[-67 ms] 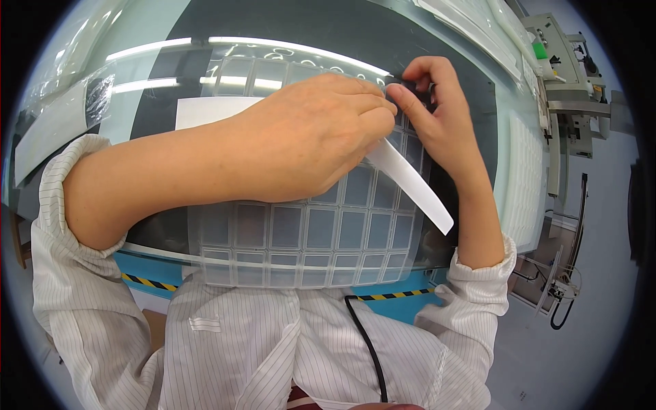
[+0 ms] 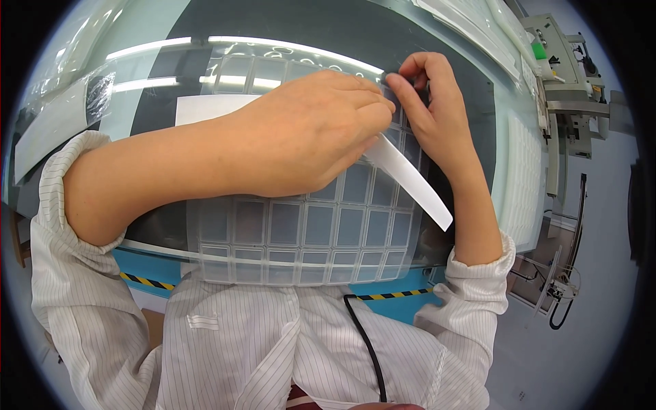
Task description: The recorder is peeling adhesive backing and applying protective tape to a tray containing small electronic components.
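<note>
A clear plastic compartment tray (image 2: 318,225) with rows of rectangular cells lies before me, its near edge reaching past the table edge. My left hand (image 2: 328,130) is closed above its far part. From under that hand a narrow white strip (image 2: 413,179) slants down to the right; the fingertips gripping it are mostly hidden. Beyond the tray's far right corner is my right hand (image 2: 437,113), its fingers curled and the thumb close to the forefinger. Something small and dark shows at its thumb tip, too small to name. A white sheet (image 2: 208,109) lies partly under my left forearm.
The dark tabletop (image 2: 471,102) reflects ceiling lights. Clear plastic wrapping (image 2: 68,113) lies at the left, and stacked white trays (image 2: 523,178) stand along the right. Equipment (image 2: 567,82) is at the far right. Yellow-black tape (image 2: 396,295) runs below the near edge.
Both hands have shifted very slightly, the right one up and to the left. The white strip has moved up a little with my left hand.
</note>
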Motion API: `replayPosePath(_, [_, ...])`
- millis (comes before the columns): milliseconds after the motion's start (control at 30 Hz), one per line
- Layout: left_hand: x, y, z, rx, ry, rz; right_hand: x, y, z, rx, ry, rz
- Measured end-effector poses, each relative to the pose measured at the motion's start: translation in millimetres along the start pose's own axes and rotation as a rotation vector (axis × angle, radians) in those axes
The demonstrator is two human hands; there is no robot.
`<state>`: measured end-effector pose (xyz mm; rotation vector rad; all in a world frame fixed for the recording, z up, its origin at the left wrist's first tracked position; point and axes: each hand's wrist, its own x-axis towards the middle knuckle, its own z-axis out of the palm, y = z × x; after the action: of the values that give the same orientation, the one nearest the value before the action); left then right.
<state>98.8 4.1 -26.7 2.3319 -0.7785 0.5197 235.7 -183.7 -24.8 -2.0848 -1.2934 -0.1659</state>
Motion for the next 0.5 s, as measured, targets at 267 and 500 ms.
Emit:
replayPosePath(267, [-1, 5, -15, 0.065, 0.139, -0.111, -5, -30, -43, 0.461, -0.194, 0.290])
replayPosePath(500, [2, 8, -20, 0.082, 0.124, -0.187, -10, -52, -50, 0.374, -0.275, 0.157])
